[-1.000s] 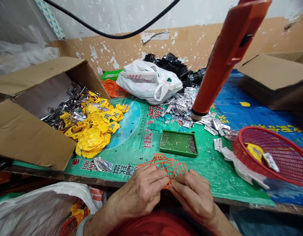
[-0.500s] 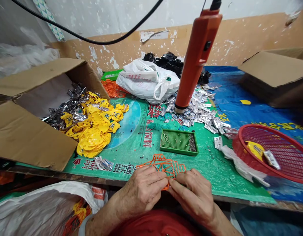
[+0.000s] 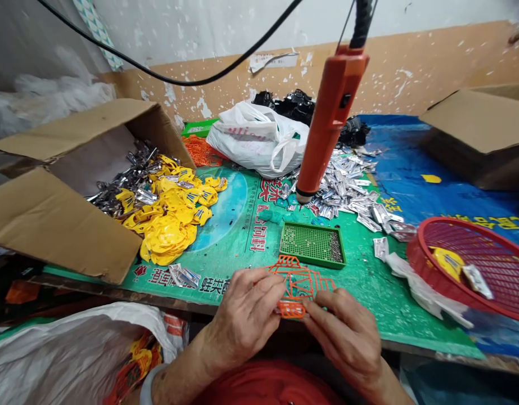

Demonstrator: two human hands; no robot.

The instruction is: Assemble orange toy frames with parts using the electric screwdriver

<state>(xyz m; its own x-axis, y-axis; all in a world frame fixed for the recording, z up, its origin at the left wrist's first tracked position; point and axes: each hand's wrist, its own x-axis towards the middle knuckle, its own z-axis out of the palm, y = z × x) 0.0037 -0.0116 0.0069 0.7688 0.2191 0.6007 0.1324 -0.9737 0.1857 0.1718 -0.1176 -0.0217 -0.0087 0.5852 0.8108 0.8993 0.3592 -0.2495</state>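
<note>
An orange plastic lattice frame (image 3: 299, 281) is at the table's near edge, gripped from both sides. My left hand (image 3: 251, 312) is closed on its left part, the thumb and fingers pinching it. On its right, my right hand (image 3: 347, 323) pinches the near corner; the fingertips partly hide it. Just beyond the frame lies a green perforated tray (image 3: 303, 242) with small screws gathered at its right end. A red electric screwdriver (image 3: 329, 121) hangs above the tray, tip down, touched by neither hand.
Yellow plastic parts (image 3: 170, 236) spill from a cardboard box (image 3: 65, 225) at left. Silvery pieces (image 3: 343, 180) are heaped behind the tray, near a white plastic bag (image 3: 255, 138). A red basket (image 3: 428, 242) stands at right. An open sack (image 3: 94, 343) sits below the left edge.
Both hands stay on the orange frame, and more of its near part shows between them. The view has shifted slightly, and the hanging screwdriver has swung a little.
</note>
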